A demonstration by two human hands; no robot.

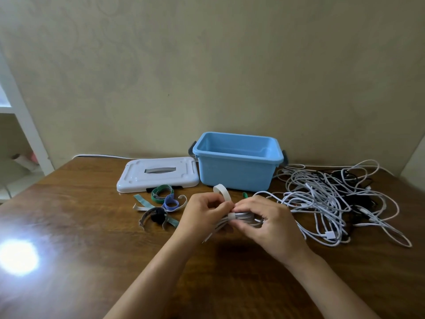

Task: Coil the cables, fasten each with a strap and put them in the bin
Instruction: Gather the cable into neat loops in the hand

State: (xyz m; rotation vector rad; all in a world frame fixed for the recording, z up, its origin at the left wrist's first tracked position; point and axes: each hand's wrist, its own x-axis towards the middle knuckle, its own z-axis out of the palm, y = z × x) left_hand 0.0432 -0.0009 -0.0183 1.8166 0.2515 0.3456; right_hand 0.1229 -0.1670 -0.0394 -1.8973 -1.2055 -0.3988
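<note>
A coiled white cable (243, 218) is held just above the wooden table (92, 226), between both hands. My right hand (269, 224) grips the coil from the right. My left hand (202, 212) pinches a white strap (222, 192) that wraps round the coil, its free end curling upward. The open blue bin (236, 162) stands behind the hands; its inside looks empty as far as I can see. A tangle of white and black cables (333, 199) lies to the right. Loose straps (161, 203) in green, blue, teal and grey lie left of my hands.
The bin's white lid (158, 173) lies flat to the left of the bin. A bright glare spot (18, 256) shines on the table's near left. The wall runs close behind the table, and a white shelf unit (23, 125) stands at far left.
</note>
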